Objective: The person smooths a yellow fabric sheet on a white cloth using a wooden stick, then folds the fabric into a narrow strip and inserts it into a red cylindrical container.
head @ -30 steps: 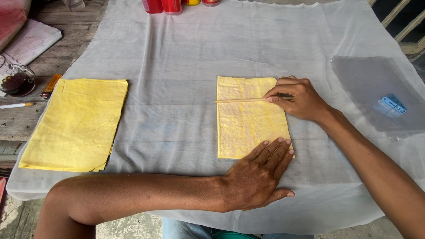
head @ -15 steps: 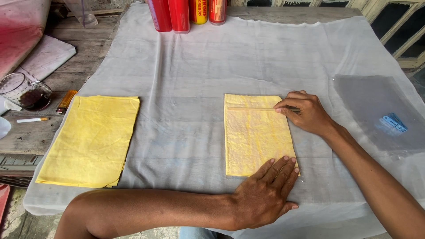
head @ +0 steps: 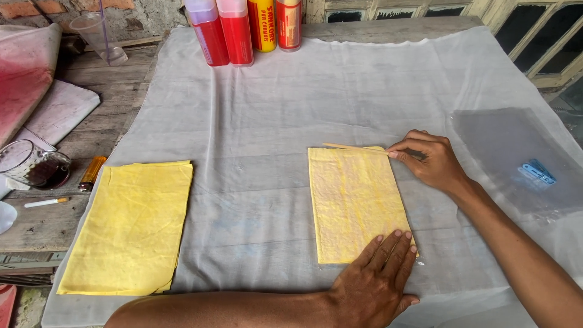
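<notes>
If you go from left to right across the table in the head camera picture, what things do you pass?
Glass cup → orange lighter → folded yellow cloth → yellow sheet under the left hand → right hand holding a thin stick → clear plastic bag.

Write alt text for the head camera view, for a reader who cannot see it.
A person's left hand presses flat on the near corner of a yellow sheet on a white cloth, while the right hand holds a thin stick along its far edge. A folded yellow cloth lies to the left; red and yellow bottles stand behind.
</notes>
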